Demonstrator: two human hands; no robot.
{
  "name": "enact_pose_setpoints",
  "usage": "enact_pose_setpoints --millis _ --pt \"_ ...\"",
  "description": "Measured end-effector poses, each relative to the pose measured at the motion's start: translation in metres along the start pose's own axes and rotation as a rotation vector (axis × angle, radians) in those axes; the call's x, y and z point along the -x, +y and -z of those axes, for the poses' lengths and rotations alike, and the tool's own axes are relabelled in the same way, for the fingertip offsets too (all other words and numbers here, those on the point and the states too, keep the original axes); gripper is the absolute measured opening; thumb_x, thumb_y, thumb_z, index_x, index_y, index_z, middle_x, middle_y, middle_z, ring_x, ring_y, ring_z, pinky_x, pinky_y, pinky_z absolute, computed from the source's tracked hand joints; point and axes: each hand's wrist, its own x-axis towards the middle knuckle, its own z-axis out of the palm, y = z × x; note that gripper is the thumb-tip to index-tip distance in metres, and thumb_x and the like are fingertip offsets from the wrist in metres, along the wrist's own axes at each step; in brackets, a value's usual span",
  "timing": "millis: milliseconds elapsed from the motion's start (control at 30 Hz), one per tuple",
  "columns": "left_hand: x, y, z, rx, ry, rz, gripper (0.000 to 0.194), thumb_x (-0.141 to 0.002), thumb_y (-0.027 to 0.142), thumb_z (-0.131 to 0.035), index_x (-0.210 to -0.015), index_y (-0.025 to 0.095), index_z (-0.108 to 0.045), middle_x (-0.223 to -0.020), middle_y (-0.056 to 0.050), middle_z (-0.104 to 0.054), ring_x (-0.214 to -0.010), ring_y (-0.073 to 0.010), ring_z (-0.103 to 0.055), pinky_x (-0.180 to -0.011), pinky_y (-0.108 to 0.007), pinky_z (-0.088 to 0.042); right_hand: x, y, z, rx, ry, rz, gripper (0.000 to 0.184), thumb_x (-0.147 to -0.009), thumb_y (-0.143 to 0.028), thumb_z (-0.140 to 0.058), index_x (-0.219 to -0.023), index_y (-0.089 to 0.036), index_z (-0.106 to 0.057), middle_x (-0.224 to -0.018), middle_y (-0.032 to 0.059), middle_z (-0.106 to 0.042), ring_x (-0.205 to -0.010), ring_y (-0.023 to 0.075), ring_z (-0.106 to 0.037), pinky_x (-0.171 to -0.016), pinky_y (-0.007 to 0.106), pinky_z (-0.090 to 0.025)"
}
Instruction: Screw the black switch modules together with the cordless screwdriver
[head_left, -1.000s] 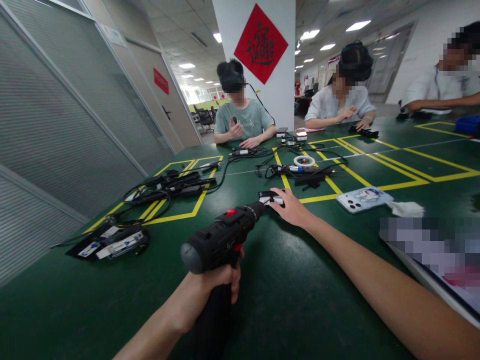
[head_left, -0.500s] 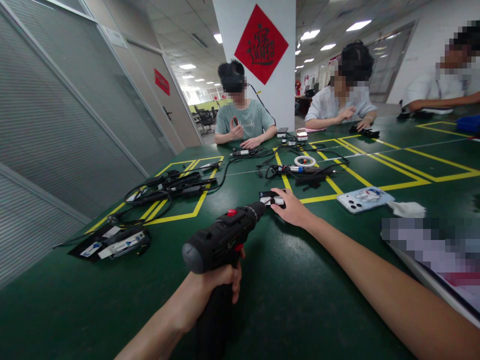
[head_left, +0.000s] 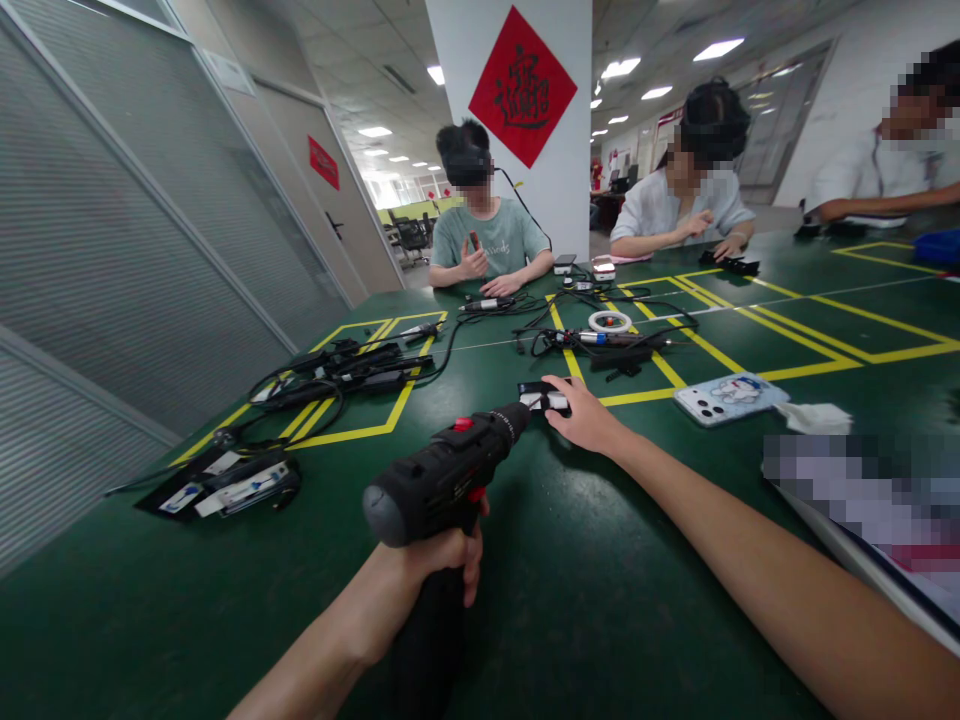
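My left hand (head_left: 442, 555) is wrapped round the handle of a black cordless drill (head_left: 442, 480) with red buttons. The drill points away and to the right, its chuck just short of a small black-and-white block (head_left: 553, 400) on the green table. A thin bit reaches from the chuck to the block; whether it sits in a screw is too small to tell. My right hand (head_left: 589, 418) grips the block from its right side, thumb near, fingers over the far edge. The hand hides the block's right end.
Black cabled tools (head_left: 360, 370) lie to the left, near a black-and-white part (head_left: 251, 488). Beyond my right hand are more cables and a white ring (head_left: 610, 322). A phone (head_left: 731, 398) and a tissue (head_left: 817, 418) lie right. Several people sit across the green table (head_left: 600, 600).
My hands, the drill and the block stay almost still. Across the table, people shift their heads slightly, and the object in one person's hand has turned a little.
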Motion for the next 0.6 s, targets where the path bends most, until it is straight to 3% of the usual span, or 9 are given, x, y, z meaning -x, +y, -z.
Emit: enact_pose_setpoints --millis 600 --pt "0.0022 0.0044 -0.0031 -0.008 0.015 0.015 0.036 -0.073 0.015 -0.05 -0.109 0.014 -0.042 -0.061 0.002 -0.053 -0.053 -0.017 -0.052 -0.055 -0.032 -0.039 -0.0003 -0.0005 0.0004 0.003 -0.011 -0.005 0.055 -0.079 -0.026 -0.055 -0.132 -0.024 -0.041 -0.118 0.0097 -0.044 -0.104 0.0194 -0.051 -0.098 0.037 -0.037"
